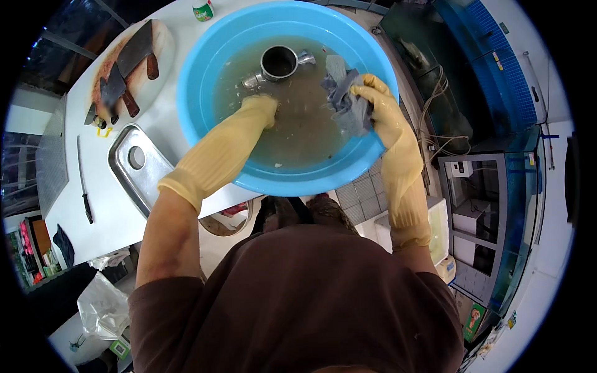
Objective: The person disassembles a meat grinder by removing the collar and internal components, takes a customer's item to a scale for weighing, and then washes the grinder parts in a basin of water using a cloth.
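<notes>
A large light-blue plastic basin (198, 95) of murky brownish water lies before me. My left hand (260, 108), in a long yellow rubber glove, reaches into it; the fingers are hidden under the water. Just beyond that hand, a shiny metal housing (279, 70) with a round mouth and side pieces stands partly submerged. My right hand (378, 100), gloved the same way, grips a wet, crumpled grey cloth (346, 100) at the basin's right inner wall.
On the white table (100, 186) at left are a round cutting board (161, 44) with cleavers, a long thin knife (82, 179) and a steel sink (140, 179). A green-labelled jar (203, 10) stands behind. Fish tanks (438, 79) and loose hose (431, 93) are at right.
</notes>
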`<state>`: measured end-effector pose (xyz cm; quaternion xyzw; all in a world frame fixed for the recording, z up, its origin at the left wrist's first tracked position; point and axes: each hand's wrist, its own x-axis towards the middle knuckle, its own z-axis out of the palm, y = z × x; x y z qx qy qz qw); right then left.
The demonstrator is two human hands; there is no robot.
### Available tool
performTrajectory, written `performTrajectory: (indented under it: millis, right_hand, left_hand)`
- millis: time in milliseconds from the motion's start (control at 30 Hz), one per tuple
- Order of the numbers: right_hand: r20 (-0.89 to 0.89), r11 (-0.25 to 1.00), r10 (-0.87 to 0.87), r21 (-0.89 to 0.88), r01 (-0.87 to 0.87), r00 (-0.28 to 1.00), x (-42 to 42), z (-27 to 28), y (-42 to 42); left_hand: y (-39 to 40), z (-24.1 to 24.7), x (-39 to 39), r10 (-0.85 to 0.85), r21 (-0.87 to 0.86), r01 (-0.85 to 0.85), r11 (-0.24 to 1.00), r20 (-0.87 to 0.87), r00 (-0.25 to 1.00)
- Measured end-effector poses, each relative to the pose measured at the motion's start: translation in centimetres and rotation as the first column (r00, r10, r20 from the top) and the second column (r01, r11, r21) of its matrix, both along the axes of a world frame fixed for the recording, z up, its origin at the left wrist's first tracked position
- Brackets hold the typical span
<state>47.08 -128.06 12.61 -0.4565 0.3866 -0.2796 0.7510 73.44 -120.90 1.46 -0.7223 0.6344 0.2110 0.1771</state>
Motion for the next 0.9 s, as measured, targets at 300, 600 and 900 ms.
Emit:
performTrajectory:
  millis: [300, 600, 900]
  right_hand:
    - [-0.153, 0.852, 0.352, -0.357, -0.384, 0.923, -2.6, 2.1, -1.1]
    - [-0.227, 0.735, 0.317, -0.554, -0.390, 0.921, -1.9, 6.5, -3.3]
    - [-0.992, -0.268, 0.125, -0.064, -0.961, 0.031, 6.8, -2.9, -1.8]
  left_hand:
    - [-1.4, 2.0, 2.7, 0.552, 0.369, -0.419, 0.830, -0.433, 0.712]
    - [1.9, 4.3, 3.0, 0.798, 0.446, -0.700, 0.557, -0.520, 0.304]
    - [3.3, 4.2, 0.8, 0.867, 0.510, -0.734, 0.449, -0.446, 0.221]
